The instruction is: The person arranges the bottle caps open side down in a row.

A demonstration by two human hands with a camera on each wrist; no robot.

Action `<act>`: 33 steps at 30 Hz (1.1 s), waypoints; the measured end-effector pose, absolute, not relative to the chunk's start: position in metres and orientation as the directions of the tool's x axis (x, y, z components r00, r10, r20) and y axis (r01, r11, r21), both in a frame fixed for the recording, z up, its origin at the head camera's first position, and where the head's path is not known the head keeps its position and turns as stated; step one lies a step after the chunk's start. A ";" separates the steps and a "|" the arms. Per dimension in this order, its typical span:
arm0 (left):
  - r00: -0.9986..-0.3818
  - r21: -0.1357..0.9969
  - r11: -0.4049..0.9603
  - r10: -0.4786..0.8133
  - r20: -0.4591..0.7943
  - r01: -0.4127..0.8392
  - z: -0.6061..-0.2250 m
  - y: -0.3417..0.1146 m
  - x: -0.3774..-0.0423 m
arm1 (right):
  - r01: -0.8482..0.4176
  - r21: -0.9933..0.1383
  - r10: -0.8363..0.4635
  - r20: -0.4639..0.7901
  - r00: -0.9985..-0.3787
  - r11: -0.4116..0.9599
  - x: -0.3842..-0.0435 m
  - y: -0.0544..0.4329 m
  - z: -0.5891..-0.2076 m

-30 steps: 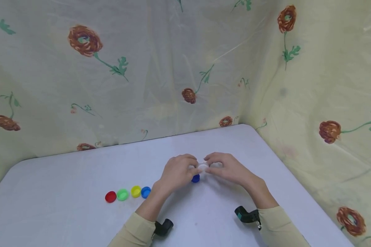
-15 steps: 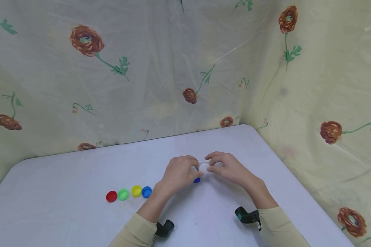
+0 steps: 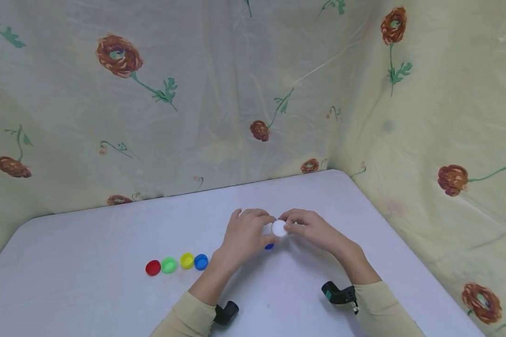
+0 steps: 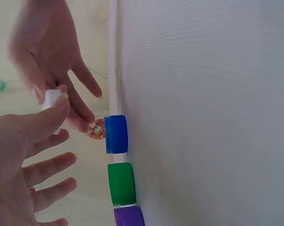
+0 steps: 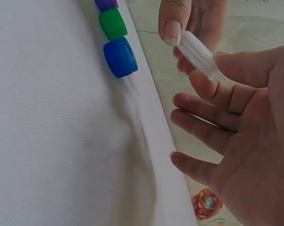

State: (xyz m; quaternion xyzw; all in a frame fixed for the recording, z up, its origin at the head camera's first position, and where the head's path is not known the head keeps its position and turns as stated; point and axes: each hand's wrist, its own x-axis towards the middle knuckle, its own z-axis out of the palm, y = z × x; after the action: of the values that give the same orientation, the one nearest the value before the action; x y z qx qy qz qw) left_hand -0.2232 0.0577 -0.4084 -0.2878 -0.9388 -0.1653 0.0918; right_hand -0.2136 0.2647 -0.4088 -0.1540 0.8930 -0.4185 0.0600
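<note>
Both hands pinch a white ridged bottle cap [image 3: 280, 228] between them, raised above the table. My left hand [image 3: 245, 234] grips one side of it with the thumb and fingertips. On the other side, the thumb and index finger of my right hand [image 3: 314, 228] hold its edge, while the remaining fingers [image 5: 203, 127] spread out. Below the hands, a blue cap [image 4: 116, 134], a green cap [image 4: 122, 184] and a purple cap [image 4: 129, 217] stand in a row on the table. The left hand hides most of that row in the head view.
To the left on the white table [image 3: 88, 290] lie a red cap [image 3: 153, 267], a light green cap [image 3: 169, 265], a yellow cap [image 3: 187, 260] and a blue open cap [image 3: 201, 262]. Flower-patterned sheeting [image 3: 219, 93] hangs along the back and right edges.
The white cap has turned between the fingers, so its round flat face shows more fully to the head camera. The fingers have closed nearer round it. The caps on the table stay put.
</note>
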 end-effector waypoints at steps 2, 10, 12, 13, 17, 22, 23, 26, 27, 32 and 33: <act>-0.817 0.245 0.784 0.507 0.275 0.570 -0.408 0.058 -0.223 | -0.213 -0.767 -0.322 0.008 -0.947 0.605 -0.214 0.265 -0.409; -0.813 0.243 0.783 0.503 0.292 0.572 -0.407 0.057 -0.222 | -0.198 -0.774 -0.313 0.000 -0.950 0.601 -0.214 0.265 -0.412; -0.814 0.247 0.783 0.504 0.288 0.571 -0.407 0.056 -0.222 | -0.199 -0.773 -0.316 -0.002 -0.949 0.602 -0.215 0.265 -0.412; -0.815 0.248 0.783 0.505 0.284 0.571 -0.407 0.055 -0.222 | -0.202 -0.769 -0.318 -0.003 -0.948 0.606 -0.215 0.265 -0.412; -0.822 0.249 0.787 0.510 0.254 0.565 -0.407 0.054 -0.223 | -0.240 -0.736 -0.347 0.007 -0.938 0.633 -0.216 0.267 -0.412; -0.829 0.262 0.787 0.516 0.216 0.558 -0.407 0.052 -0.224 | -0.290 -0.692 -0.385 0.019 -0.923 0.661 -0.217 0.271 -0.413; -0.830 0.265 0.787 0.517 0.211 0.557 -0.407 0.051 -0.224 | -0.295 -0.687 -0.387 0.022 -0.922 0.664 -0.217 0.271 -0.414; -0.830 0.267 0.787 0.520 0.200 0.557 -0.407 0.050 -0.225 | -0.314 -0.668 -0.385 0.044 -0.922 0.675 -0.217 0.270 -0.414; -0.831 0.267 0.787 0.521 0.197 0.557 -0.407 0.050 -0.225 | -0.318 -0.664 -0.381 0.054 -0.923 0.676 -0.217 0.269 -0.414; -0.830 0.268 0.786 0.525 0.186 0.557 -0.408 0.049 -0.225 | -0.347 -0.648 -0.378 0.098 -0.921 0.678 -0.216 0.266 -0.413; -0.829 0.270 0.784 0.528 0.186 0.559 -0.408 0.050 -0.225 | -0.356 -0.642 -0.382 0.105 -0.918 0.679 -0.216 0.265 -0.412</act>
State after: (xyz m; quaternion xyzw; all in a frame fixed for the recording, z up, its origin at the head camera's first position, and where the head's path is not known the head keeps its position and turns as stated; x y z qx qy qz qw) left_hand -0.2253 0.0496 -0.4083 -0.2881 -0.9431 -0.1583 0.0501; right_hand -0.2157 0.2651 -0.4122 -0.2016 0.9160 -0.3462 0.0187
